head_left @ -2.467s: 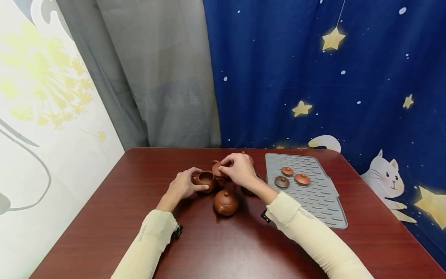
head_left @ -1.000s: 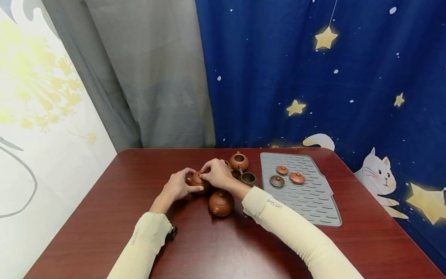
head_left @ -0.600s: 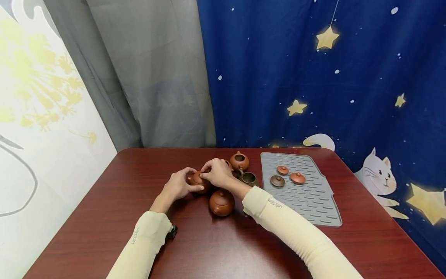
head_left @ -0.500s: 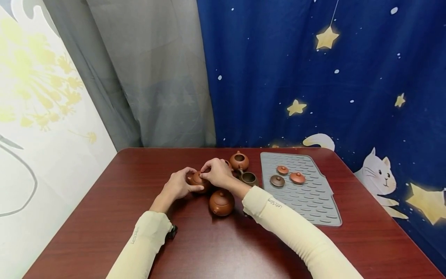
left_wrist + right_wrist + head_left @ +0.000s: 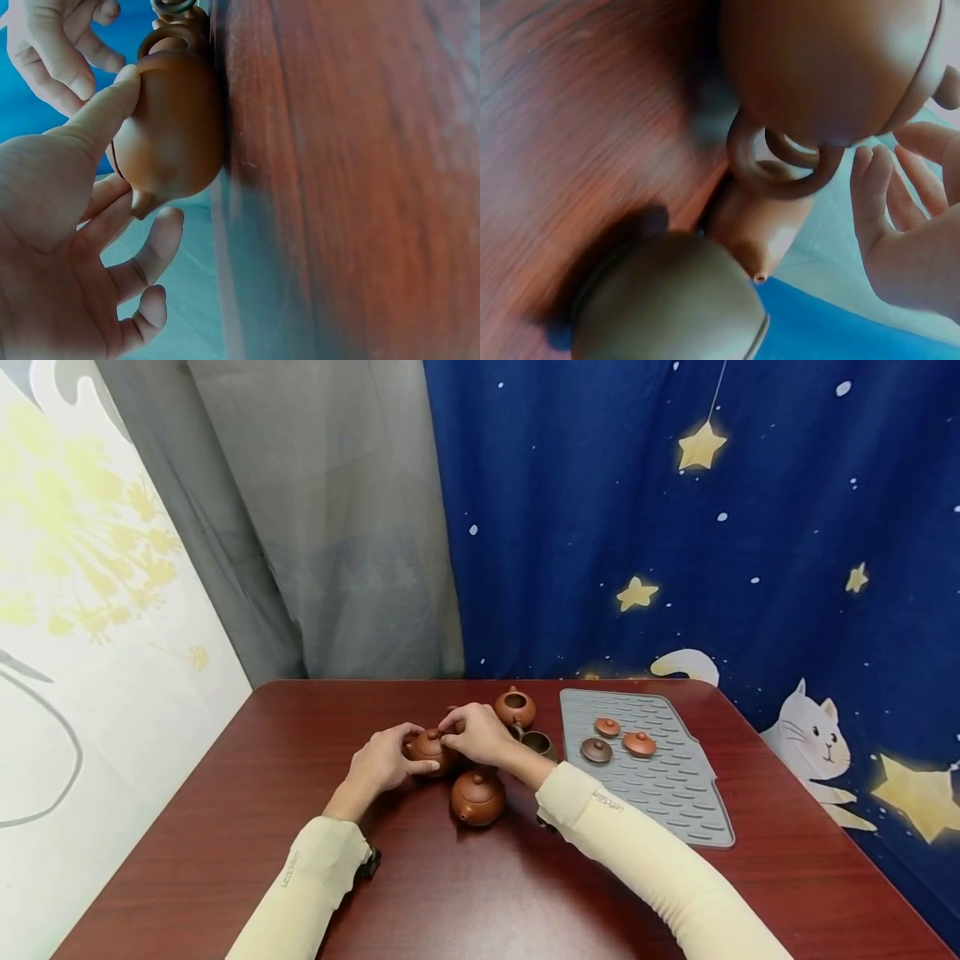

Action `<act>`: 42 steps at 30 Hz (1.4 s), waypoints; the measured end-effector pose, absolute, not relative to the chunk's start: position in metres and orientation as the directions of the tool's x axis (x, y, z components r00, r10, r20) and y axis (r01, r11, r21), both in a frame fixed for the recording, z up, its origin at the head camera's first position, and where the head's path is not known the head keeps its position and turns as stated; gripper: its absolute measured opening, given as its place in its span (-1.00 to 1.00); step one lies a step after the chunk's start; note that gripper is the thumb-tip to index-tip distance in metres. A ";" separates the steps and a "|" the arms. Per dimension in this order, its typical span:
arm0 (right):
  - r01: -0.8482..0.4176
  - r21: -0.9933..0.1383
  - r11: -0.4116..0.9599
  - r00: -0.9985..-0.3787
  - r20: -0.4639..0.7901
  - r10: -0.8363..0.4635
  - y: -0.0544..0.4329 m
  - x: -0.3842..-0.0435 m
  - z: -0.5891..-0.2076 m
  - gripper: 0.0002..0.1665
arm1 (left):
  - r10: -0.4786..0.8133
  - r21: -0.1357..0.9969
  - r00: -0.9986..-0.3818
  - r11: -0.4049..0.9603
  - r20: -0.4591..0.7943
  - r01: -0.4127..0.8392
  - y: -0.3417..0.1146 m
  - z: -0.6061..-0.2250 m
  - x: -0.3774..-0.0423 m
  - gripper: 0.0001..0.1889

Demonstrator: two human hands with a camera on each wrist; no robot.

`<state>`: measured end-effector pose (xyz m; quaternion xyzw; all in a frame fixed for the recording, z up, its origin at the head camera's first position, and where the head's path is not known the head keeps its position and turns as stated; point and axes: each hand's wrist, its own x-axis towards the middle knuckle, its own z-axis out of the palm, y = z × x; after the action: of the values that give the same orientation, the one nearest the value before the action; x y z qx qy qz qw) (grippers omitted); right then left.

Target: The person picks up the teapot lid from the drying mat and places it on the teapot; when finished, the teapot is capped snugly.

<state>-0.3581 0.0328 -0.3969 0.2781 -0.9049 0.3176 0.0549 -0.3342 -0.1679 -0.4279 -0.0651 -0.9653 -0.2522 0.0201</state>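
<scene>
In the head view my left hand (image 5: 384, 760) grips a reddish-brown clay teapot (image 5: 425, 748) with its lid on; the left wrist view has the thumb on the body of this teapot (image 5: 176, 127) and fingers behind it. Just above and right of the lid's knob, my right hand (image 5: 482, 735) hovers with bent, separated fingers. Nothing shows between the fingers of the right hand (image 5: 919, 217) in the right wrist view. A second lidded teapot (image 5: 478, 797) stands in front of both hands. The right hand covers most of another pot behind it.
A reddish pot (image 5: 514, 706) and a dark pot (image 5: 538, 743) stand lidless beyond the right hand. At the right, a grey ridged mat (image 5: 652, 802) carries a dark lid (image 5: 596, 750) and two reddish lids (image 5: 639, 744). Curtains rise behind the table (image 5: 300, 718).
My right hand brought a lid to the left teapot and held its knob there; now its fingers have come off and moved slightly right. My left hand stays on the teapot.
</scene>
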 end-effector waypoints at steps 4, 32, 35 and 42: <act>-0.543 -0.589 0.598 -0.836 0.308 -0.455 0.051 -0.353 -0.393 -0.80 | 0.126 0.454 -0.989 0.879 0.070 0.145 -0.166 -0.427 -0.334 -0.25; -0.441 -0.675 0.592 -0.890 0.412 -0.193 0.147 -0.354 -0.374 -0.84 | 0.218 0.422 -0.927 0.841 0.306 0.338 -0.125 -0.406 -0.338 -0.26; -0.425 -0.670 0.608 -0.896 0.408 -0.177 0.151 -0.354 -0.374 -0.85 | 0.219 0.419 -0.923 0.841 0.315 0.343 -0.116 -0.407 -0.341 -0.32; -0.369 -0.696 0.616 -0.915 0.387 -0.110 0.164 -0.356 -0.378 -0.88 | 0.204 0.347 -0.938 0.890 0.282 0.297 -0.100 -0.410 -0.350 -0.31</act>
<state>-0.3557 0.1638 -0.3783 0.1351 -0.8855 0.4166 0.1552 -0.3502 -0.1005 -0.4101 -0.1298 -0.9646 -0.1959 0.1197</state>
